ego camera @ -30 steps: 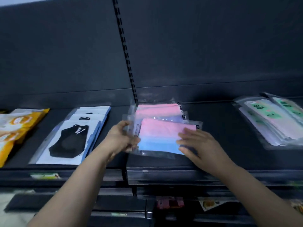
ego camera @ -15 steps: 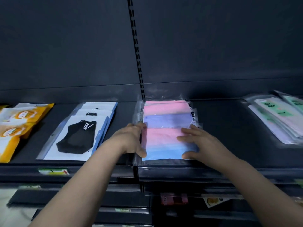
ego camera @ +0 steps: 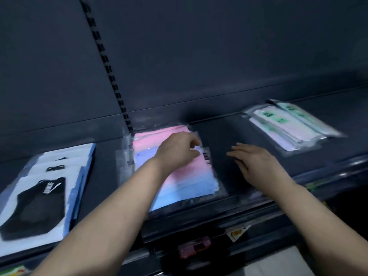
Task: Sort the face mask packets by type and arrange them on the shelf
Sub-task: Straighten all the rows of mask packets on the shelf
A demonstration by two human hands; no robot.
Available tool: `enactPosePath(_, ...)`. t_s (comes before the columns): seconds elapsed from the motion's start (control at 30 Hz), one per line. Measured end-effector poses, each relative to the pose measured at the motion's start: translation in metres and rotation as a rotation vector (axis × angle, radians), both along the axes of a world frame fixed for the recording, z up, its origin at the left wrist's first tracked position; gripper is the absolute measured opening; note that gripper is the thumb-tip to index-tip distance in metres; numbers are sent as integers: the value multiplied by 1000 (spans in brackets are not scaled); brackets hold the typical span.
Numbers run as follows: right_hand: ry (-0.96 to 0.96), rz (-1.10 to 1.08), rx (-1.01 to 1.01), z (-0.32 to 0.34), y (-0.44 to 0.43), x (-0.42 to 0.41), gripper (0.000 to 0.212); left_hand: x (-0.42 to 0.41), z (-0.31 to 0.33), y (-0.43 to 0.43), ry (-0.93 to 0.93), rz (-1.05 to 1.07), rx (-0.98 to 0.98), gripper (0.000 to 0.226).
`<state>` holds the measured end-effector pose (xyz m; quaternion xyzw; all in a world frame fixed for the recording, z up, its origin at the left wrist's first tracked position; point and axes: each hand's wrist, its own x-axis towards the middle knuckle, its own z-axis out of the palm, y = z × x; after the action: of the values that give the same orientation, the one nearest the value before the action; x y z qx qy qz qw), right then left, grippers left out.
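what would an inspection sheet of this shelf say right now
surface: dark shelf, three separate stacks.
job's things: black mask packets left; pink-and-blue mask packets middle; green-labelled mask packets right.
clutter: nothing seen.
hands: left hand on the pink-and-blue mask packets, fingers curled at their right edge, grip unclear; right hand open over bare shelf.
cables: nothing seen.
surroundings: slotted upright on dark back panel; lower shelves beneath.

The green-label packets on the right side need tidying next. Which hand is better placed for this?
Probably the right hand: it is open over bare shelf, between the pink-blue packets and the green-label packets. The left hand is busy, pinching the pink-blue packets' right edge.
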<state>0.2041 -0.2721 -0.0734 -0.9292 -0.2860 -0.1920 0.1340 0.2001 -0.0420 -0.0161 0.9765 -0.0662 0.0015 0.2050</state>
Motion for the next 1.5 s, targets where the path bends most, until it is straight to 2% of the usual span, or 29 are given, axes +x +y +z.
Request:
enactPosePath(0.13,12,-153,2,9,-51,12,30,25,1,-48,-28,-47,9,29)
enactPosePath(0.3,42,-323,73,18,-112,52,31,67,-5,-114,-39,-46,-77,33)
enactPosePath(0.47,318,-478,-52,30,-176,97,55,110,-18,-194,11,-51,-15,53)
enactPosePath(0.63,541,-456,-68,29,-221,136,76,143,-33,-245,48,-29,-88,58)
enactPosePath(0.73,562,-409,-112,28,-240,146,63,139,-42,-258,169,-72,43,58)
enactPosePath(0.9,496,-367,-162,31,-262,160,59,136,-36,-271,147,-166,212,56)
enactPosePath(0.97,418,-334,-101,31,-263,160,60,137,-27,-270,133,-81,81,51)
enactPosePath(1.07,214,-254,-27,33,-259,159,62,142,-18,-261,-20,209,-185,38)
enactPosePath(1.1,146,-203,-28,32,-256,158,62,143,-16,-261,-66,307,-350,40)
enactPosePath(1.2,75,4,-31,26,-246,156,68,142,-8,-261,-26,553,-1089,47)
enactPosePath(1.27,86,135,-88,24,-236,151,68,135,-3,-252,-51,639,-1336,49)
enactPosePath(1.33,157,209,-95,23,-225,147,67,124,-2,-237,-120,670,-1353,54)
enactPosePath(1.43,213,149,-85,21,-206,149,59,113,-6,-209,-292,809,-1226,40)
enactPosePath(1.5,309,109,-157,18,-190,147,76,109,-12,-187,-364,951,-1028,32)
